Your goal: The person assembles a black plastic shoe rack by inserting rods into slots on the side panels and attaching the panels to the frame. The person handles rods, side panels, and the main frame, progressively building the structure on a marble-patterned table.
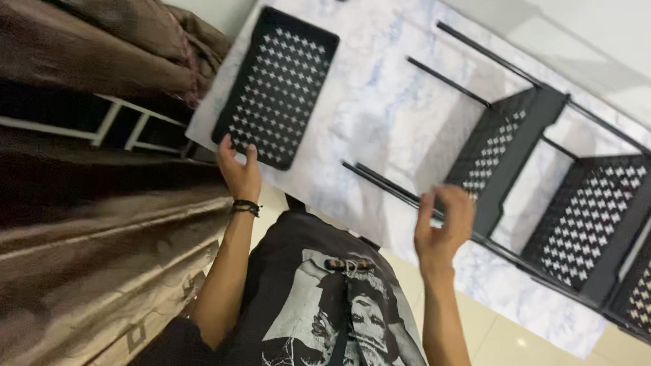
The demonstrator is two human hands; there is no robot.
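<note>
We see a brown curtain [39, 179] filling the 9 o'clock side. A white marbled mat [381, 101] covers the floor toward 12 o'clock. On it, toward 3 o'clock, lies a black rack [577, 215] with 3 lattice shelves on thin rods. A loose black lattice tray [279, 83] lies at 11 o'clock. Our left hand [241, 171] touches the tray's near edge, fingers spread apart. Our right hand [442, 224] curls loosely at the rack's rod ends; whether it grips, we cannot tell.

tray [277, 87]: black, diamond lattice | rack [577, 215]: black, diamond lattice | mat [381, 101]: white-blue marble | curtain [77, 40]: brown
</note>
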